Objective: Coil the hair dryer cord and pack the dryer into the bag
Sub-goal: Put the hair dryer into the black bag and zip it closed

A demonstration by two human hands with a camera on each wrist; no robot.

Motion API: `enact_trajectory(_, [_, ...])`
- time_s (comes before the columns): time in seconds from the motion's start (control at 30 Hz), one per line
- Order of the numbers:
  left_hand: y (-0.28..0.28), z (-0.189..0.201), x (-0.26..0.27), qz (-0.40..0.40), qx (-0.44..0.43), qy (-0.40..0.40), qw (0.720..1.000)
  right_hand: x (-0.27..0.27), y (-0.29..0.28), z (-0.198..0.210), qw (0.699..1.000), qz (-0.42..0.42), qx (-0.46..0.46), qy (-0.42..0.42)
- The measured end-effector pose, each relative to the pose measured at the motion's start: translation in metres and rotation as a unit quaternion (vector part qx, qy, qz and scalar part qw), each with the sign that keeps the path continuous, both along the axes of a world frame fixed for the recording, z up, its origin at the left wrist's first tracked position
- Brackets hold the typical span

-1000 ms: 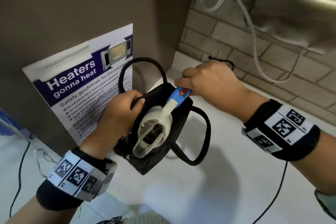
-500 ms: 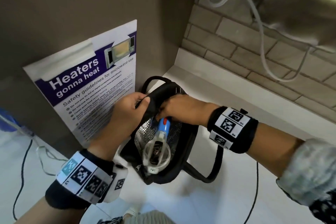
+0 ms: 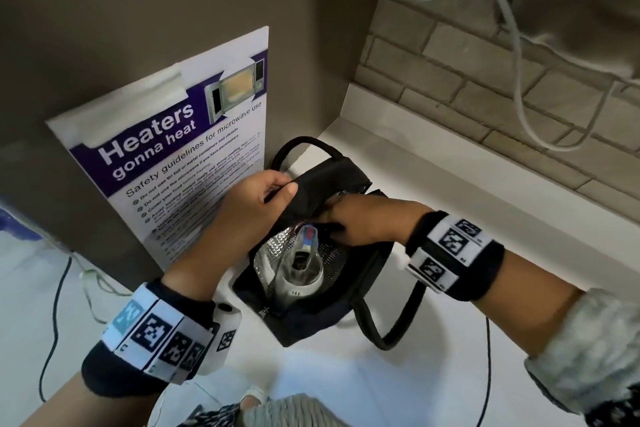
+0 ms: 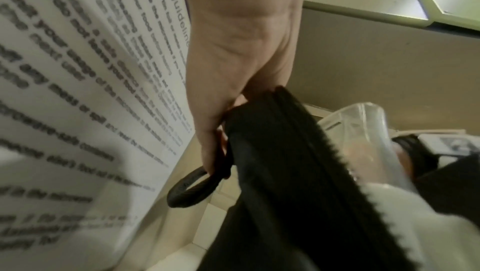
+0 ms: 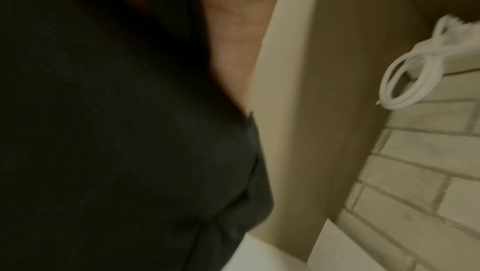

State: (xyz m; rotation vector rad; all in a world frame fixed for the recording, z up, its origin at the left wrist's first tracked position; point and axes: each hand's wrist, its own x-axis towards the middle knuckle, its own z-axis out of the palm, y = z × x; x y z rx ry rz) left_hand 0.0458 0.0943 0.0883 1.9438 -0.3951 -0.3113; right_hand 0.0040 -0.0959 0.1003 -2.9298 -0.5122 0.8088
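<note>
A black bag (image 3: pixel 313 308) with a silver quilted lining is standing open on the white surface (image 3: pixel 398 388), close to the corner where a brown wall is meeting a brick-tiled wall; the hair dryer (image 3: pixel 302 267) is sitting inside it, its clear wide end pointing up toward the camera and its blue and red part lying deeper in, toward the far side; the cord is not showing in any view. The left hand (image 3: pixel 256 204) is pinching the bag's black lid flap (image 3: pixel 322 184) between thumb and curled fingers, holding it raised over the opening; in the left wrist view one finger is also hooking a carry handle (image 4: pixel 192 185). The right hand (image 3: pixel 360 222) is reaching in under the flap at the far rim of the bag; its fingers are hidden by the fabric, so whether it is gripping anything cannot be told. A second handle (image 3: pixel 391 322) is looping out on the near right side; a microwave safety poster (image 3: pixel 180 163) is leaning against the wall just left of the bag; white cables (image 3: pixel 519 80) are hanging over the tiles.
</note>
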Motion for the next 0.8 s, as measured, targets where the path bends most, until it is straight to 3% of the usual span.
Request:
enact_trajectory(0.07, [0.009,0.005,-0.003,-0.030,0.006,0.002,1.000,-0.010,-0.001,0.016,0.999,-0.006,-0.034,0.014])
enact_trajectory(0.17, [0.025,0.019,-0.014,-0.121,0.074,-0.042,0.989,-0.025,0.004,0.034,0.997,-0.017,0.015,0.075])
enact_trajectory(0.3, [0.040,0.036,-0.028,-0.262,0.190,-0.099,0.941,-0.035,0.005,0.042,0.997,0.003,0.034,0.066])
enact_trajectory(0.43, [0.042,0.038,-0.032,-0.286,0.218,-0.122,0.925,-0.037,0.001,0.051,0.990,-0.025,0.122,-0.072])
enact_trajectory(0.53, [0.047,0.034,-0.027,-0.277,0.225,-0.113,0.927,-0.044,-0.004,0.054,0.956,-0.082,0.200,-0.198])
enact_trajectory(0.67, [0.053,0.033,-0.026,-0.317,0.280,-0.108,0.900,-0.058,-0.004,0.042,0.899,-0.162,0.224,-0.339])
enact_trajectory(0.73, [0.045,0.031,-0.030,-0.295,0.273,-0.124,0.907,-0.062,-0.005,0.033,0.877,-0.208,0.232,-0.366])
enact_trajectory(0.8, [0.031,0.024,-0.035,-0.220,0.232,-0.167,0.933,-0.065,-0.007,0.028,0.858,-0.239,0.243,-0.385])
